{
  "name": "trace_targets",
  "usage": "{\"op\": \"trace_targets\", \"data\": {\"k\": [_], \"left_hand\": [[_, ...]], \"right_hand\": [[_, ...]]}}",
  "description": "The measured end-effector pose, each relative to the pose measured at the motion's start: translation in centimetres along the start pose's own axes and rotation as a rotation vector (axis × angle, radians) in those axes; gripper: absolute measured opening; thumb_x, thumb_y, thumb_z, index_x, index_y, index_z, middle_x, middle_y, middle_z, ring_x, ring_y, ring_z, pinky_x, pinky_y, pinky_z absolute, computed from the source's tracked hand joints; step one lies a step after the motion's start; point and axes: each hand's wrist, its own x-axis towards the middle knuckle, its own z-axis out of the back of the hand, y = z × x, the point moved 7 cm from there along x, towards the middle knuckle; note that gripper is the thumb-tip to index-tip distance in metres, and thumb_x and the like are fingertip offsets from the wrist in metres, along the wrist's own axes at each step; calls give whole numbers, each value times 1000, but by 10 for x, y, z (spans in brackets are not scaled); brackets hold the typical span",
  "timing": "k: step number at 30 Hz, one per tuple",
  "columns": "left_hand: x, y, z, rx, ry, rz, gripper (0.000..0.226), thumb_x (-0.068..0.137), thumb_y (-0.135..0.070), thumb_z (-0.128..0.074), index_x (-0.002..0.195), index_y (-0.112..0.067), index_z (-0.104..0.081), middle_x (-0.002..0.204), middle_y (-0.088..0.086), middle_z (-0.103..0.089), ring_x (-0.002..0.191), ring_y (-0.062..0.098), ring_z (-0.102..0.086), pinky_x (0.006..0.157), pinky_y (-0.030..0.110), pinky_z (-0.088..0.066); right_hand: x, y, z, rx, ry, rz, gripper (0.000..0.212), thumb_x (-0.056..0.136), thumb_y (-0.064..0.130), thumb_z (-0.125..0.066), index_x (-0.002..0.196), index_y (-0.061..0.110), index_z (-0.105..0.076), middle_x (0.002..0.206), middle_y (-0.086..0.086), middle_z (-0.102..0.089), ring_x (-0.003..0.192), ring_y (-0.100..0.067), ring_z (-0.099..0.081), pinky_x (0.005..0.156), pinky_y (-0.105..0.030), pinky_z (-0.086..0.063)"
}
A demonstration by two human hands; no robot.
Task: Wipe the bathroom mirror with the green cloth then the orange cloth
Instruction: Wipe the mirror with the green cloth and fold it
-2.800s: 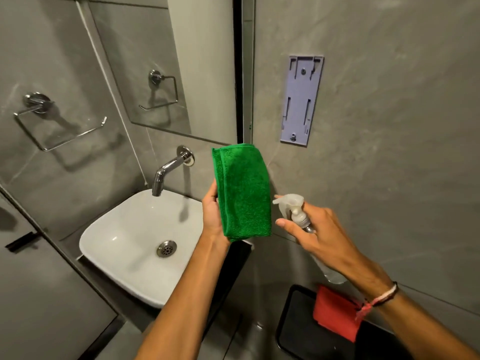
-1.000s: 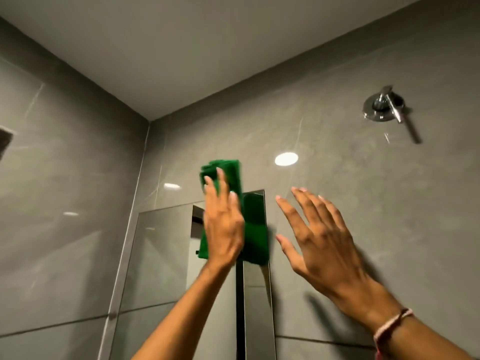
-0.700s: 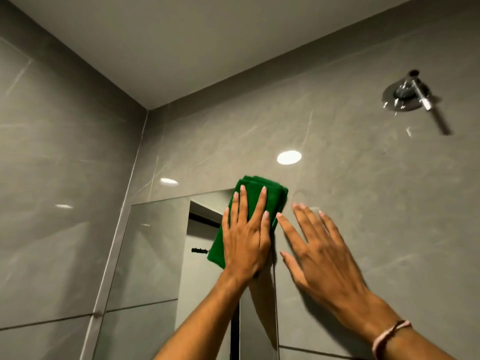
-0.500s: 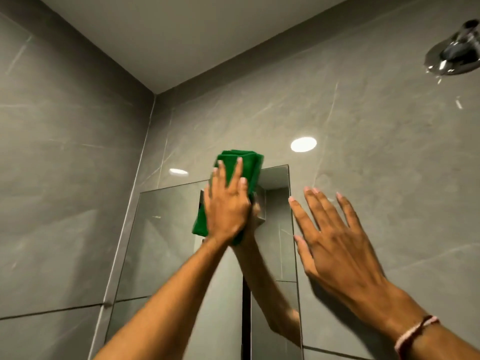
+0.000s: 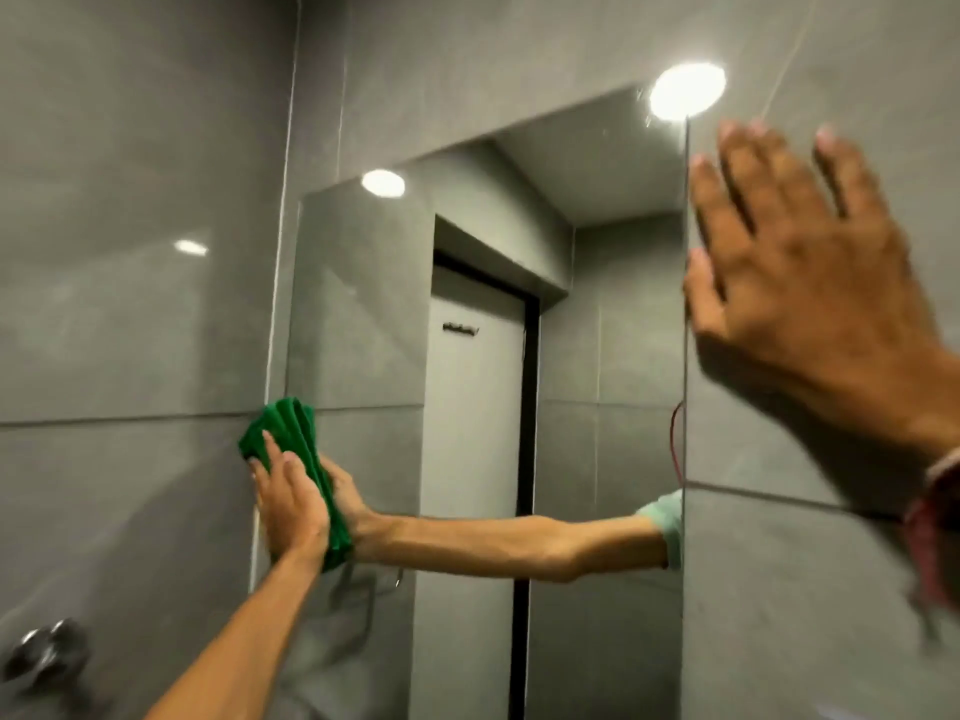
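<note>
left grip (image 5: pixel 291 506) flat on green cloth (image 5: pixel 289 424), down from mirror (image 5: pixel 363 314) top to left edge; right grip (image 5: pixel 795 283) splayed

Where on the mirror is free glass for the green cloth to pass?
Free: the frameless wall mirror above the folded green cloth up to its top edge, and rightward to its right edge. Crowded: the left edge, where the left hand presses the cloth; the right hand lies beside the right edge.

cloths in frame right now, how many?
1: the green cloth, pressed flat against the mirror near its left edge by the left hand. No orange cloth shows; it may be out of frame.
</note>
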Motion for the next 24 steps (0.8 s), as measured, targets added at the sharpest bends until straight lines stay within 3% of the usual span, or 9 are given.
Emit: {"op": "trace_targets", "data": {"k": [3,8,12,14,16,18,21,24], "left_hand": [[-66,60,11,2,-42,314,52,107,-33,-24,159,-27,-21,168,20,-15,151,41,-26,122,53,-23],[-134,60,23,-56,-85,603,52,106,-39,-24,157,-31,-24,166,25,-16,151,41,-21,123,51,-12],[-165,46,19,-123,-109,737,52,106,-38,-25,157,-28,-27,164,30,-15,152,43,-19,124,50,-10],[-153,-7,8,-195,-82,687,51,106,-37,-28,157,-28,-30,164,32,-13,153,43,-14,125,47,-6],[-127,-76,-3,-202,-39,545,50,106,-34,-31,156,-27,-32,164,32,-13,154,41,-14,125,49,-7],[-105,-173,-16,-200,-2,295,50,106,-34,-32,156,-32,-31,166,26,-14,155,38,-14,123,54,-9],[-114,-324,-45,-104,89,-236,53,105,-40,-29,156,-43,-17,170,13,-6,158,28,-5,126,54,-8],[-177,-412,-71,-12,186,-874,55,104,-46,-27,156,-46,-13,171,7,1,158,23,1,127,54,-5]], "right_hand": [[-1,0,-2,2,-32,-11,66,104,42,-20,162,11,-14,170,-17,-18,158,-33,-19,127,-57,-16],[2,-3,4,32,-1,-4,66,105,44,-23,162,13,-14,171,-17,-17,159,-33,-16,128,-56,-13],[1,-1,13,64,112,43,68,102,43,-28,161,9,-24,169,-21,-21,157,-36,-19,128,-55,-14],[1,-9,24,77,136,31,70,99,44,-32,160,9,-29,169,-22,-23,157,-36,-21,129,-53,-16],[2,-13,27,70,165,41,73,97,47,-36,160,10,-30,169,-21,-22,158,-34,-21,129,-51,-17],[5,-23,32,64,180,28,74,98,47,-42,161,10,-28,170,-21,-19,158,-34,-19,129,-51,-18],[12,-39,38,63,194,0,77,97,44,-51,161,9,-26,170,-21,-18,158,-36,-19,128,-52,-20],[19,-51,45,72,150,-56,79,92,36,-59,159,6,-31,167,-24,-26,156,-38,-25,127,-53,-22]]}}
